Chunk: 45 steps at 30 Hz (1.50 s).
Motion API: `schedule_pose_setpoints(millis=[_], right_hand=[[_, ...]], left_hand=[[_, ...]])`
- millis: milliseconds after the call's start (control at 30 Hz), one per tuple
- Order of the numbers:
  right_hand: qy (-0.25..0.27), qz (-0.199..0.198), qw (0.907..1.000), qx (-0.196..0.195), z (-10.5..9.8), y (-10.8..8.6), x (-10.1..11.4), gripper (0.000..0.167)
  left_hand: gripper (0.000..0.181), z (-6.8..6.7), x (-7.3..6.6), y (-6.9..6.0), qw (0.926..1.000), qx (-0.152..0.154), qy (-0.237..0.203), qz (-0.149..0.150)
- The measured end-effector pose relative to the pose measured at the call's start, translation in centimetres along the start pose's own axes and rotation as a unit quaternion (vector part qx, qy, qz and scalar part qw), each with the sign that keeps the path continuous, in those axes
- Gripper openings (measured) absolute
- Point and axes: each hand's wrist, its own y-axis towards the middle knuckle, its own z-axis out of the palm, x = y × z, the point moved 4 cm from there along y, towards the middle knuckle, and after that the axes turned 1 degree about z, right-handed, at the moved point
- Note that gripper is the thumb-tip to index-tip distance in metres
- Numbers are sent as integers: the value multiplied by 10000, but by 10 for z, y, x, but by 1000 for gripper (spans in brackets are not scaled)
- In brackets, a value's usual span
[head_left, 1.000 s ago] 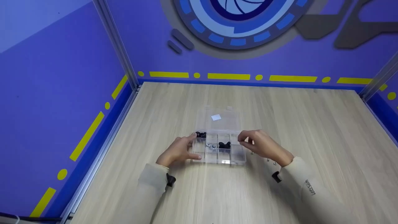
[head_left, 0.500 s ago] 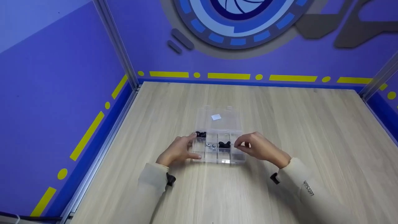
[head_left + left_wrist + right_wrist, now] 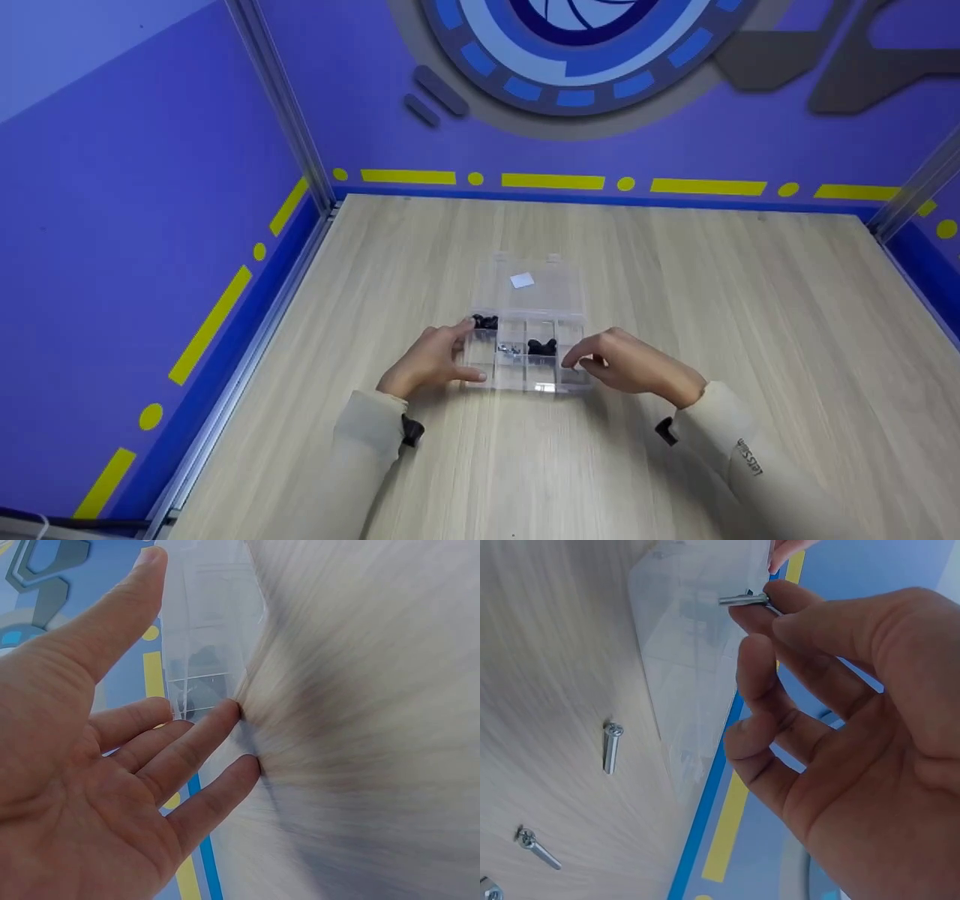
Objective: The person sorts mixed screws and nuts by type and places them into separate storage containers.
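The screw (image 3: 739, 600) in the right grip (image 3: 877, 742) is silver. Beneath it, the table (image 3: 735, 315) has beige wood grain.

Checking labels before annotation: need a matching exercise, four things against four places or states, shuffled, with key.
Things:
1. left hand
2. right hand
3. sticker
4. loose screws

Places or states:
A. lying on the table
B. pinching a screw
C. at the box's left side
D. on the open lid

Pairs: 1-C, 2-B, 3-D, 4-A
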Motion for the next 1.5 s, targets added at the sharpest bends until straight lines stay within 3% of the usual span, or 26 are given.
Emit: schedule_pose_setpoints(millis=[233,800,1500], right_hand=[[126,187,9991,347,5,-1,1,33],[229,557,9956,715,15,-4,1,34],[186,641,9945,805,17,-4,2,36]], left_hand=[[97,0,0,0,9999,25,-84,100],[98,1,1,1,9999,0,-107,4],[98,0,0,0,10000,2,-28,43]])
